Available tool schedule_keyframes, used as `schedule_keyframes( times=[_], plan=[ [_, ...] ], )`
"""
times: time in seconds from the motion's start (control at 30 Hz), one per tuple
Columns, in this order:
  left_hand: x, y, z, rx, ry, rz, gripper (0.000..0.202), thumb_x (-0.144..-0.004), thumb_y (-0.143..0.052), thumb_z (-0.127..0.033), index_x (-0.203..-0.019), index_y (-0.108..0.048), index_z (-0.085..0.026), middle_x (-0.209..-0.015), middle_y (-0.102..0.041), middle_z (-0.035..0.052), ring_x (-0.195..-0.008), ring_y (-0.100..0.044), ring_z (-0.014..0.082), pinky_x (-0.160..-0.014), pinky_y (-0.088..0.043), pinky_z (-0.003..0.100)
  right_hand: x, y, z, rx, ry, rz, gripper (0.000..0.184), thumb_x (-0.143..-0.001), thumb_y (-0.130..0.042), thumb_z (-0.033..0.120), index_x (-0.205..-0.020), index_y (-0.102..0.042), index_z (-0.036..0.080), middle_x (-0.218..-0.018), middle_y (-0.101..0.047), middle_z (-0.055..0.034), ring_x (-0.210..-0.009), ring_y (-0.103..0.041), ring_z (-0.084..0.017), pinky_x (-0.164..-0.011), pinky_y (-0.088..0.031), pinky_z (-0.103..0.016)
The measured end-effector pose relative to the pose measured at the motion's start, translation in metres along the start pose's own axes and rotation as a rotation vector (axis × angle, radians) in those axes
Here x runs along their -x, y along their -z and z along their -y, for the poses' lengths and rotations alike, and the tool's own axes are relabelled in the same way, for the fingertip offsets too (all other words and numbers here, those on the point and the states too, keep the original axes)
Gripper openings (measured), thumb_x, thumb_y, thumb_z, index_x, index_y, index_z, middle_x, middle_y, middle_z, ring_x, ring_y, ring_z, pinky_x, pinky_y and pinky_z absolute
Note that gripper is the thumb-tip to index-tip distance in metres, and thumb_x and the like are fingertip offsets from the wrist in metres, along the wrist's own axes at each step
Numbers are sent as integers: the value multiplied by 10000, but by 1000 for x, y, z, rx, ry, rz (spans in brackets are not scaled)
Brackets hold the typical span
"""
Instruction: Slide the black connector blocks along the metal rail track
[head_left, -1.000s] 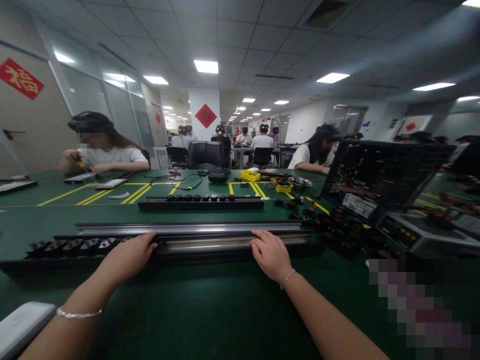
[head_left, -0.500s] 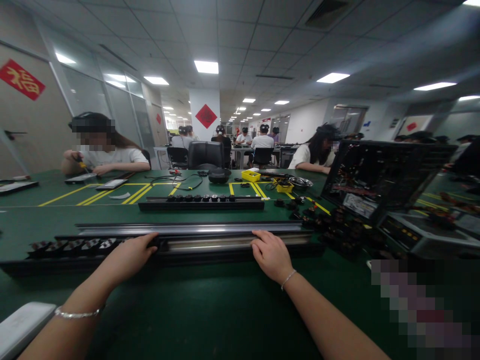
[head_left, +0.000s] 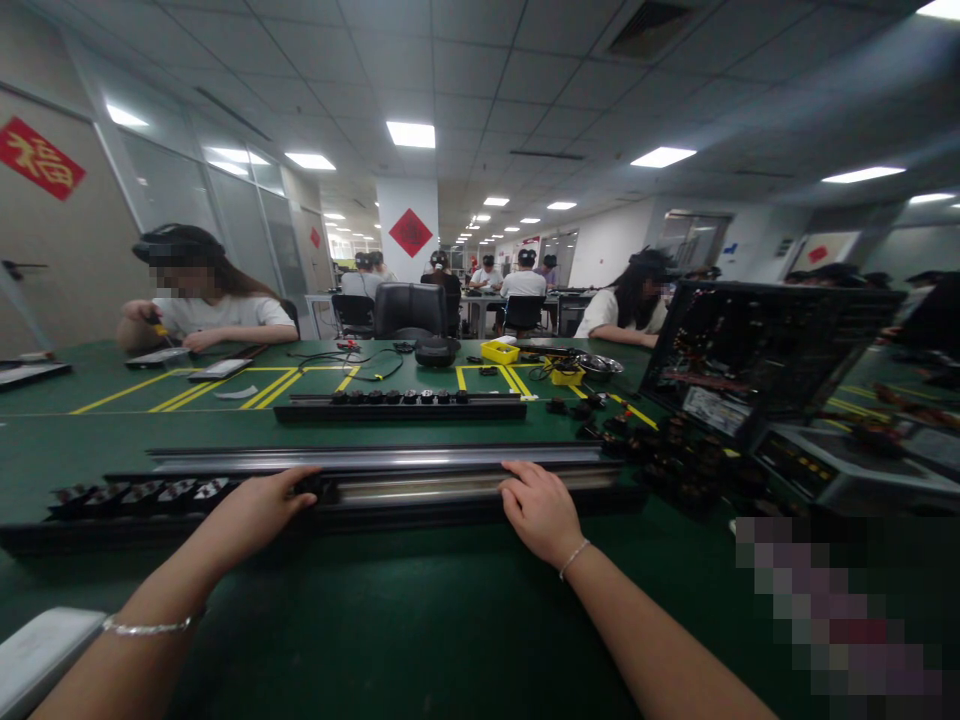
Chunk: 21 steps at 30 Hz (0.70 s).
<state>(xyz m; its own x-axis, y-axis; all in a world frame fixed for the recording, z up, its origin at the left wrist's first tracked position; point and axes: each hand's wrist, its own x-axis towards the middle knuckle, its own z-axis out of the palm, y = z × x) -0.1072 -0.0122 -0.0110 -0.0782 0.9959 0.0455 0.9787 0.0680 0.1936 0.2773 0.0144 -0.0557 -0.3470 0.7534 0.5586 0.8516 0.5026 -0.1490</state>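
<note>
A long black channel rail [head_left: 420, 515] with a shiny metal inside lies crosswise in front of me. Several black socket modules [head_left: 142, 497] with metal-looking parts sit in its left portion. My left hand [head_left: 266, 508] is closed at the rail, thumb and index finger at a dark module [head_left: 324, 488] inside the channel; its other fingers are hidden. My right hand [head_left: 541, 510] grips the rail farther right, fingers bent over its far wall. Just behind lies a second black rail [head_left: 390, 458] with a silvery inside.
Farther back stands another rail [head_left: 397, 411] holding several modules. Loose black parts [head_left: 682, 455] are heaped at right, beside an open black equipment case [head_left: 772, 350] and a grey box [head_left: 832, 465]. A white object [head_left: 49, 655] lies near left. Co-workers sit across the green table [head_left: 420, 620].
The view has shifted very slightly. Both hands keep their places on the rail, with the left thumb a touch farther along the dark module.
</note>
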Motion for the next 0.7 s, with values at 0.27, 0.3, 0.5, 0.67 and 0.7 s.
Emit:
schedule_keyframes(
  times=[0.27,0.3,0.5,0.67,0.7],
  plan=[
    [-5,-9,8,30,-52,-11,579,-767,-411,-509,-1279,-492,-252,-1093,-675,104,-994,-620,298,-843,-461,403,0,0,0,11,-3,0,258,-869,-421,253,-845,-677,253,-1197,-604,-10,-1114,-501,-194,-891,-380,-347],
    [-5,-9,9,30,-51,-5,578,-772,-405,-513,-1283,-487,-256,-1083,-679,102,-983,-625,295,-838,-464,402,0,0,0,11,-3,2,259,-870,-419,254,-843,-677,252,-1197,-604,-10,-1114,-501,-195,-889,-382,-348],
    [-4,-7,7,43,-56,-2,564,-776,-408,-506,-1272,-501,-254,-1115,-669,94,-1009,-618,278,-865,-460,384,0,1,0,13,2,-1,263,-872,-416,252,-814,-673,244,-1200,-603,-17,-1111,-503,-202,-885,-389,-355],
    [-4,-7,6,41,-63,-13,559,-777,-413,-497,-1269,-511,-249,-1141,-660,92,-1058,-598,279,-894,-449,383,0,1,1,11,7,-3,259,-873,-416,250,-810,-668,240,-1199,-605,-20,-1112,-502,-204,-888,-385,-357],
    [-4,-8,6,38,-67,-11,561,-779,-409,-497,-1272,-508,-247,-1151,-655,94,-1064,-595,281,-900,-446,386,0,1,1,12,7,1,257,-873,-417,250,-809,-665,240,-1200,-605,-18,-1112,-501,-204,-888,-384,-357]
  ],
)
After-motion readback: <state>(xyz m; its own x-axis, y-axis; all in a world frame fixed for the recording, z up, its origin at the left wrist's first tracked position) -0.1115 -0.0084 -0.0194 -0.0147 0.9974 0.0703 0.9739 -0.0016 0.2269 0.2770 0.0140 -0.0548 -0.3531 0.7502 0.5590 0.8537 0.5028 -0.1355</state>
